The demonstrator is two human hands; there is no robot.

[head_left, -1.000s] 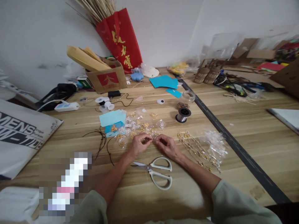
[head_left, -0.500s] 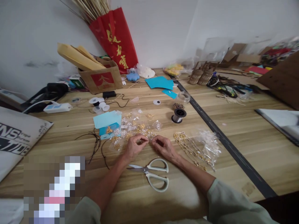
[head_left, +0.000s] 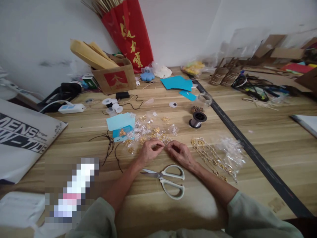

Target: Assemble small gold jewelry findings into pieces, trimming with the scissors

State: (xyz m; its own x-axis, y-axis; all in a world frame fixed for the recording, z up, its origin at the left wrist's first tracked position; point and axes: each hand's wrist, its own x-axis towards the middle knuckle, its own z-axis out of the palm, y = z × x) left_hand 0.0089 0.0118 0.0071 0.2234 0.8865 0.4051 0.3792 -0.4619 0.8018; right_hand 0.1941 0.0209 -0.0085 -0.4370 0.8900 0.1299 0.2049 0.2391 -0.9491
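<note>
1. Centre: anything pinched by the left hand [head_left: 149,152] or right hand [head_left: 182,155] is too small to tell.
2. Lower left: coarse pixels blur a bright object [head_left: 75,188].
3. Upper left: pale stalks [head_left: 106,5] cut off.
4. Left edge: printed white package [head_left: 29,145] cut off.

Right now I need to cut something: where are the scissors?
In the head view, the scissors lie on the table in the lower middle, just below the left hand and right hand.
</note>
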